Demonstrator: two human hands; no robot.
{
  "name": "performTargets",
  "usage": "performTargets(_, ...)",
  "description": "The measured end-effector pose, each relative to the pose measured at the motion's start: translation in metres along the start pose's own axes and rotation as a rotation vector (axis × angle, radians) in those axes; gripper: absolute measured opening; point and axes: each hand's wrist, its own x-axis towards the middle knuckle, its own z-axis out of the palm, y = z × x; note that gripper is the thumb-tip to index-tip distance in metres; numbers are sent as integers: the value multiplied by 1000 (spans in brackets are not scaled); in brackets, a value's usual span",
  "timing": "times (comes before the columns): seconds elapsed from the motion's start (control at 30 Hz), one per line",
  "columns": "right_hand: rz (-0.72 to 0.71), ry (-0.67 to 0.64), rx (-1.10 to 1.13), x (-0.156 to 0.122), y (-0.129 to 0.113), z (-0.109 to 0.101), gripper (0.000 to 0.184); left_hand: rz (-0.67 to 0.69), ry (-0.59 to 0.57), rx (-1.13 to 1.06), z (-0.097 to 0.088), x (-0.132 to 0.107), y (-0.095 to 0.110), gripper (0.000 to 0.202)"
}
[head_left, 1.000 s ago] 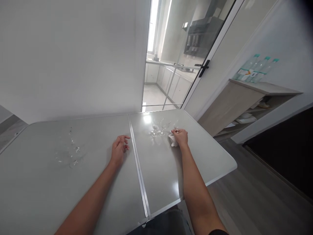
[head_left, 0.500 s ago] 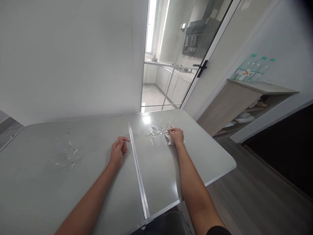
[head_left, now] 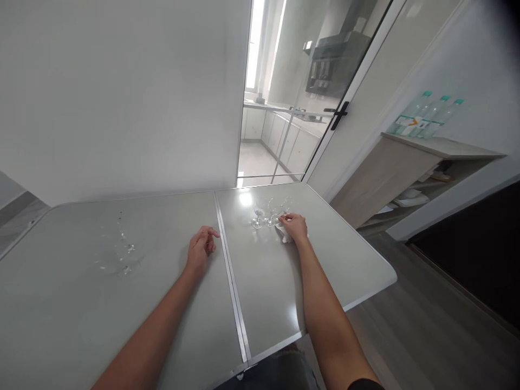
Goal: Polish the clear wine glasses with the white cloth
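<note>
My right hand [head_left: 294, 225] is at the right end of a short row of clear stemmed glasses, fingers pinched over a crumpled white cloth [head_left: 284, 234]. The rightmost glass [head_left: 285, 206] is just beyond those fingers, its foot hidden; whether they touch it I cannot tell. To its left two more glasses, the middle one [head_left: 271, 220] and the left one [head_left: 257, 221], stand upright. My left hand [head_left: 202, 245] hovers or rests left of the metal strip, index finger out, the others loosely bent, holding nothing. More clear glasses [head_left: 127, 269] show faintly on the left half of the table.
The pale glossy table [head_left: 170, 325] is split by a metal strip [head_left: 229, 265]. A wall stands behind it, with a glass door [head_left: 284, 135] at the back. Plastic bottles [head_left: 422, 119] stand on a wooden cabinet [head_left: 406, 168] at the right.
The whole view has shifted slightly, so everything appears a little further right. Both hands keep nearly the same pose and place on the table.
</note>
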Motion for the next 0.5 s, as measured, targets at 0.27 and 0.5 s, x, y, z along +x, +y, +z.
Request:
performTargets(0.27,12,-225,-203,-7,28,-32,41,-41,-10,27,2,-4,-6,47)
performTargets(0.5,-325,-846,144,-64,-23,-67,39,-61,30,7,5,-5,-6,55)
